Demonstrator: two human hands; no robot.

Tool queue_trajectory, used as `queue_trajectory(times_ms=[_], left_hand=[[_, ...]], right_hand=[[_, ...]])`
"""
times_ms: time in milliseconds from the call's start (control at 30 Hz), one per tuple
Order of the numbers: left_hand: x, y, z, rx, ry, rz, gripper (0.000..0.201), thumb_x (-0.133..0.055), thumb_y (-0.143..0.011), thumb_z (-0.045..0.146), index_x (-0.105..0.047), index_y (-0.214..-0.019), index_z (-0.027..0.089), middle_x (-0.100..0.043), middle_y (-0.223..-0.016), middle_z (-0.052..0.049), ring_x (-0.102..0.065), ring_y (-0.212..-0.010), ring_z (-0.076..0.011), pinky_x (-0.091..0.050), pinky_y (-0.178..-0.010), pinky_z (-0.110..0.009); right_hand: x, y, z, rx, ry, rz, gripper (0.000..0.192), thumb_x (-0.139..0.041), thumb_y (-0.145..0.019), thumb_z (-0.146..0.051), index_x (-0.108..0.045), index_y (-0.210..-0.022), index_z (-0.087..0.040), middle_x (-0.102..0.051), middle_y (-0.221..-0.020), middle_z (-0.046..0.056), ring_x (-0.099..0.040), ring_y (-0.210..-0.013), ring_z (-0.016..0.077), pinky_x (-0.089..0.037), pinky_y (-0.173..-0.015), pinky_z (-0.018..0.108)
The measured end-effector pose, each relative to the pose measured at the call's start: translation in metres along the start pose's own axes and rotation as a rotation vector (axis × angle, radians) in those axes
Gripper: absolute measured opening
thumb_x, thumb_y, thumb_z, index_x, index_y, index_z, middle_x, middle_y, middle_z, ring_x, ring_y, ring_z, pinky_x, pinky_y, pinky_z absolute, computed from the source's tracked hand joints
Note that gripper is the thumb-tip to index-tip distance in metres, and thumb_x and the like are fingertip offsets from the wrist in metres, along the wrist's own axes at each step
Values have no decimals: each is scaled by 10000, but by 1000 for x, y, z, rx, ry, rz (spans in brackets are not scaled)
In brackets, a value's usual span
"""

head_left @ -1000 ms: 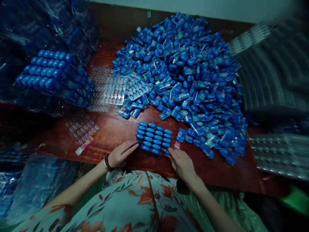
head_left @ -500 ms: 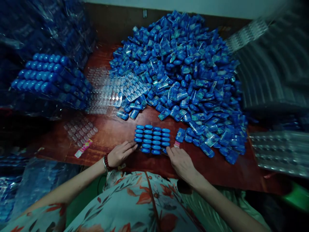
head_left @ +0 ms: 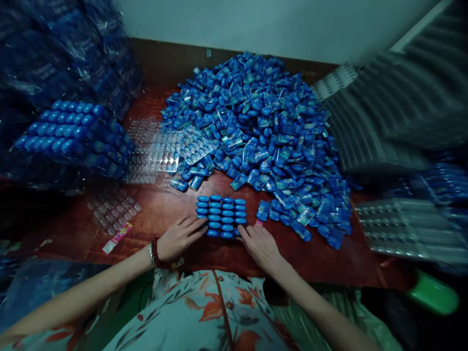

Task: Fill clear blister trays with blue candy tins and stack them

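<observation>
A clear tray filled with rows of blue oval cases (head_left: 221,216) lies on the red-brown table (head_left: 164,204) right in front of me. My left hand (head_left: 179,237) rests flat at the tray's left near corner, fingertips touching its edge. Fingers of my right hand (head_left: 259,244) touch the tray's right near corner. Neither hand lifts anything. Behind the tray rises a big heap of loose blue cases in wrappers (head_left: 263,136).
Stacked filled trays (head_left: 73,134) stand at the left. Empty clear blister trays (head_left: 157,146) lie beside the heap, another (head_left: 111,207) nearer me, with a pink label strip (head_left: 117,238). More clear trays (head_left: 405,226) sit at the right, beside a green object (head_left: 433,294).
The view tilted upward, so everything sits lower in frame. Both hands stay at the tray's near corners; the tray has straightened slightly.
</observation>
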State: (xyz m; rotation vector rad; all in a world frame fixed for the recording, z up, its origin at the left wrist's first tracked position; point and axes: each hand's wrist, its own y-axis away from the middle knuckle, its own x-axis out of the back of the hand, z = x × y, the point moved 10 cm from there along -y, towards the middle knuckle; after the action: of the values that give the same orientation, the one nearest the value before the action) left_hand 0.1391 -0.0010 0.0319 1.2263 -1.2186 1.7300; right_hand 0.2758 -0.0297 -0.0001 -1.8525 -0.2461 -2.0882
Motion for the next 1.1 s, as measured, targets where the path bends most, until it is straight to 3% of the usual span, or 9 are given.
queue_trajectory(times_ms=[100,200,400,600,667,767,933,1033,1100], left_hand=[[24,-14,-23,75,97,172,335,-389,-877,100,-513,-1179,174,-562,-1125,-126,-526,-998,-201,-467,-804,-338],[18,-62,-54,162,250,184,300,-388,-890,119,-528,-1149,176,-569,-1046,-92,-532,-980,-168,-461,-827,-299],[-74,-185,-77,89,87,-310,434,-620,-770,153,-500,-1186,164,-522,-1160,-124,-532,-1020,-243,-472,-806,-341],[-107,-213,-66,-1,82,-443,375,-603,-749,79,-538,-1108,164,-540,-1136,-110,-592,-921,-199,-481,-718,-268],[-93,-202,-71,31,108,-409,314,-510,-808,70,-537,-1111,147,-554,-1104,-106,-607,-877,-172,-479,-702,-248],[-39,-162,-85,165,256,-167,324,-457,-850,93,-517,-1163,152,-576,-1089,-99,-611,-903,-158,-484,-739,-245],[58,-21,-103,615,364,314,318,-576,-829,321,-559,-1117,188,-647,-968,-54,-615,-852,-167,-507,-746,-276],[73,57,-94,833,301,387,260,-629,-786,330,-600,-1005,191,-654,-898,-20,-620,-777,-151,-513,-727,-266],[61,78,-80,829,357,337,226,-628,-788,313,-605,-969,178,-662,-872,-21,-628,-758,-144,-520,-714,-250]], right_hand=[[9,13,9,-57,-74,165,275,-482,-910,-317,-573,-1124,-169,-589,-689,13,-531,-633,135,-363,-636,266],[12,23,39,-183,-159,266,247,-453,-919,-231,-583,-1120,-170,-615,-751,30,-546,-683,126,-388,-684,242],[-36,10,102,-336,-13,-237,517,-466,-803,-58,-464,-1294,-220,-538,-1230,113,-510,-1013,255,-414,-727,327],[-43,-7,101,-226,59,-333,525,-429,-829,-115,-395,-1350,-172,-466,-1318,176,-492,-1051,282,-381,-797,376],[-37,-9,103,-224,-28,-252,467,-451,-839,-188,-448,-1305,-156,-520,-1255,173,-510,-1019,278,-378,-809,376],[-30,1,116,-324,-303,-77,323,-379,-877,-212,-570,-1128,-145,-634,-1049,124,-566,-916,225,-405,-798,335],[-30,42,117,-533,-666,113,296,-332,-855,-163,-583,-1012,-172,-646,-926,65,-596,-846,181,-454,-762,300],[-23,39,89,-448,-521,75,394,-370,-833,-135,-506,-1200,-176,-564,-1163,100,-523,-1026,210,-425,-838,333],[-27,22,70,-360,-335,-49,467,-413,-835,-143,-434,-1300,-194,-485,-1282,113,-480,-1055,239,-410,-821,351]])
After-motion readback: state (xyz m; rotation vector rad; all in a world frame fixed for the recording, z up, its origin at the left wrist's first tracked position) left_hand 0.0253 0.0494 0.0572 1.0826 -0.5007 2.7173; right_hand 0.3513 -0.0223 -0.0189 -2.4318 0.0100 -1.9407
